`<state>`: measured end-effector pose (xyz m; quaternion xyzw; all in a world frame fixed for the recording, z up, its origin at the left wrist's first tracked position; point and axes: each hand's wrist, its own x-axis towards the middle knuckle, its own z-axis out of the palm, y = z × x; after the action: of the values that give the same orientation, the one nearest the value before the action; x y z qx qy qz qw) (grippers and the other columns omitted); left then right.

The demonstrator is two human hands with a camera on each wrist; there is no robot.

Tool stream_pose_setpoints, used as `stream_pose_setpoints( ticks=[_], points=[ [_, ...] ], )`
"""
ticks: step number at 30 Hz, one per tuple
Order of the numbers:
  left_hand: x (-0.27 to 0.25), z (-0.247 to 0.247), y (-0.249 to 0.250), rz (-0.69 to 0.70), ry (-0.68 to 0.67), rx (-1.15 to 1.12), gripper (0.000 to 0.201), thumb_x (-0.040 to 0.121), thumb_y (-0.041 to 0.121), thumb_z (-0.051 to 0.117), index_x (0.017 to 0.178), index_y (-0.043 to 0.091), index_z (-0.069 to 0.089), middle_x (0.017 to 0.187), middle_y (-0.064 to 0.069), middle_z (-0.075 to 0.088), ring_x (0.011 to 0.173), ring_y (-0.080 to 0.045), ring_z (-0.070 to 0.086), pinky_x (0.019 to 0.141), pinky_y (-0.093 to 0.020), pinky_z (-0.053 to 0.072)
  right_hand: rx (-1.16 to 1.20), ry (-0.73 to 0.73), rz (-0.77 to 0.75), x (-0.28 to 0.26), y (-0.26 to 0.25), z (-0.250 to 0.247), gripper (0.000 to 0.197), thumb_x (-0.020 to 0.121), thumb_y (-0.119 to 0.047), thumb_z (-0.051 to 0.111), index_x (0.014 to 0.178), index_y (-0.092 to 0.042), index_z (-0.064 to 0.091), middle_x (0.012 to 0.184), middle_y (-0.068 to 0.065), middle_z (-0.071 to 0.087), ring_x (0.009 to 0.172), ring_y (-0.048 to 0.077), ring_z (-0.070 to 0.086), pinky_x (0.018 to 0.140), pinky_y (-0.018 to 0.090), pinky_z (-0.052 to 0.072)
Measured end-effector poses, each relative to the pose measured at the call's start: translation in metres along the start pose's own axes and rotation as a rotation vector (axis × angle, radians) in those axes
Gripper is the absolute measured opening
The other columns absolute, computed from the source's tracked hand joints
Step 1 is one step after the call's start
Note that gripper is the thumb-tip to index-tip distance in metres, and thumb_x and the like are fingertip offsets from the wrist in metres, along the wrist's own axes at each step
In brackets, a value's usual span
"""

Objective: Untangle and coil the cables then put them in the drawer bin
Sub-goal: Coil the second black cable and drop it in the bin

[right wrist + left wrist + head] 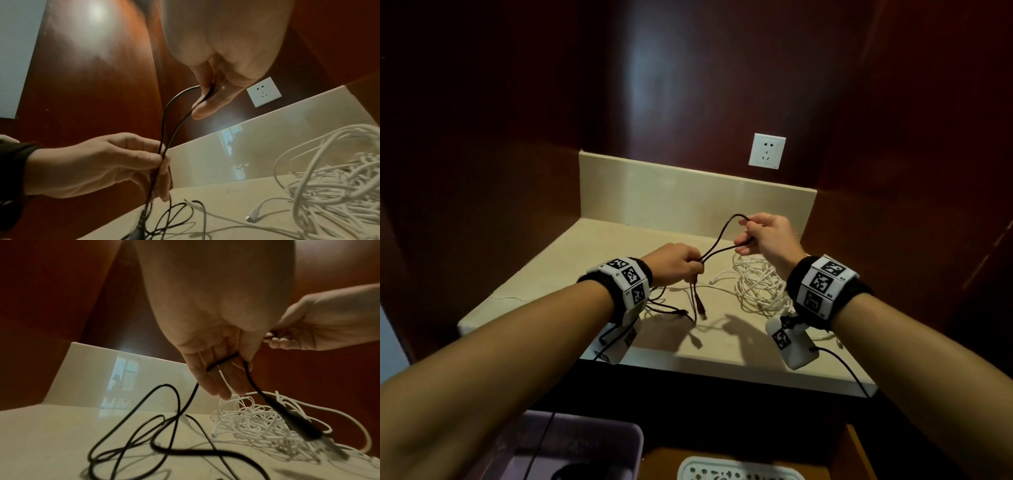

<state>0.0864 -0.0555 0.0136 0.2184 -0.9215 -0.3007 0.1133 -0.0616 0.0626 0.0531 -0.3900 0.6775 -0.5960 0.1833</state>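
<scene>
— What's carrying everything on my feed?

— I see a cream stone countertop (571, 270) with a matching upstand at the back, set between dark red-brown wood panels.

— What do I have lying on it?

— A tangled heap of white cable (760, 284) toward its right side, one white plug end trailing out leftward. Left of that I see loose black cable (671, 310) loops resting on the stone.

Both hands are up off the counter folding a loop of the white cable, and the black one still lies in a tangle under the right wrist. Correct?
Colours swapped. The head view shows the left hand and right hand holding the black cable; the white cable lies tangled under the right wrist.
</scene>
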Motion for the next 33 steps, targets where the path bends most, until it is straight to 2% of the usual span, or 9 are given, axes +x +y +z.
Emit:
stream_pose_setpoints(
  ticks=[3, 5, 9, 12, 15, 19, 23, 30, 33],
  points=[
    [0.001, 0.001, 0.006, -0.007, -0.016, -0.036, 0.017, 0.099, 0.014, 0.044, 0.100, 0.006, 0.059, 0.099, -0.013, 0.072, 0.093, -0.026, 0.065, 0.080, -0.033, 0.050, -0.161, 0.039, 0.014, 0.002, 0.014, -0.012, 0.037, 0.098, 0.005, 0.038, 0.127, -0.008, 0.056, 0.083, 0.014, 0.065, 0.071, 0.025, 0.065, 0.065, 0.032, 0.057],
    [0.002, 0.001, 0.008, 0.007, -0.019, -0.015, 0.014, 0.100, 0.015, 0.044, 0.095, 0.011, 0.056, 0.097, -0.010, 0.072, 0.085, -0.021, 0.063, 0.075, -0.030, 0.049, -0.476, 0.029, -0.082, -0.001, 0.021, -0.015, 0.052, 0.090, 0.009, 0.039, 0.130, -0.018, 0.057, 0.098, 0.009, 0.066, 0.088, 0.025, 0.066, 0.080, 0.039, 0.057],
    [0.006, 0.002, 0.006, 0.031, -0.022, 0.070, 0.013, 0.099, 0.015, 0.045, 0.092, 0.015, 0.056, 0.084, -0.006, 0.070, 0.067, -0.009, 0.056, 0.060, -0.015, 0.041, -0.826, -0.144, -0.276, -0.008, 0.024, -0.008, 0.069, 0.079, 0.008, 0.044, 0.138, -0.027, 0.049, 0.134, 0.002, 0.049, 0.125, 0.018, 0.044, 0.106, 0.037, 0.040],
    [0.005, 0.001, 0.006, 0.036, -0.012, 0.100, 0.014, 0.099, 0.016, 0.047, 0.093, 0.014, 0.059, 0.075, -0.003, 0.065, 0.063, -0.009, 0.054, 0.060, -0.019, 0.040, -1.032, -0.259, -0.352, -0.008, 0.024, -0.001, 0.055, 0.086, -0.011, 0.056, 0.137, -0.028, 0.048, 0.145, 0.001, 0.039, 0.137, 0.018, 0.028, 0.113, 0.039, 0.018],
    [0.003, -0.002, 0.004, 0.047, 0.021, 0.070, 0.013, 0.098, 0.016, 0.050, 0.095, 0.014, 0.063, 0.072, -0.003, 0.063, 0.066, -0.016, 0.056, 0.069, -0.029, 0.044, -1.274, -0.367, -0.402, -0.007, 0.025, 0.008, 0.030, 0.098, -0.034, 0.050, 0.125, -0.024, 0.059, 0.128, 0.000, 0.055, 0.127, 0.018, 0.038, 0.108, 0.039, 0.017],
    [0.000, -0.007, -0.003, 0.016, 0.030, 0.044, 0.015, 0.095, 0.010, 0.055, 0.104, 0.015, 0.065, 0.080, -0.005, 0.065, 0.071, -0.016, 0.059, 0.073, -0.029, 0.048, -1.253, -0.382, -0.318, -0.003, 0.025, 0.012, 0.028, 0.105, -0.027, 0.033, 0.096, -0.018, 0.058, 0.087, -0.004, 0.059, 0.087, 0.017, 0.048, 0.097, 0.035, 0.023],
    [-0.004, -0.014, -0.014, -0.060, 0.014, 0.114, 0.012, 0.094, 0.017, 0.056, 0.097, 0.013, 0.068, 0.080, -0.002, 0.069, 0.061, -0.009, 0.058, 0.058, -0.020, 0.044, -1.257, -0.358, -0.281, 0.000, 0.026, 0.006, 0.026, 0.106, -0.025, 0.027, 0.096, -0.016, 0.050, 0.087, 0.001, 0.059, 0.080, 0.022, 0.047, 0.094, 0.036, 0.024],
    [-0.005, -0.013, -0.014, -0.117, -0.076, 0.135, 0.022, 0.099, 0.021, 0.047, 0.104, 0.007, 0.064, 0.096, -0.006, 0.072, 0.078, -0.018, 0.063, 0.070, -0.027, 0.048, -1.184, -0.365, -0.204, -0.006, 0.023, 0.005, 0.034, 0.105, -0.033, 0.022, 0.097, -0.013, 0.047, 0.092, 0.005, 0.060, 0.087, 0.027, 0.050, 0.097, 0.042, 0.027],
    [-0.008, -0.010, -0.015, -0.170, -0.131, 0.067, 0.025, 0.103, 0.024, 0.035, 0.102, 0.008, 0.054, 0.094, -0.008, 0.069, 0.076, -0.025, 0.065, 0.052, -0.027, 0.050, -1.113, -0.374, -0.140, -0.009, 0.024, 0.000, 0.038, 0.104, -0.041, 0.023, 0.095, -0.013, 0.047, 0.085, 0.002, 0.056, 0.086, 0.024, 0.048, 0.093, 0.043, 0.031]
  ],
)
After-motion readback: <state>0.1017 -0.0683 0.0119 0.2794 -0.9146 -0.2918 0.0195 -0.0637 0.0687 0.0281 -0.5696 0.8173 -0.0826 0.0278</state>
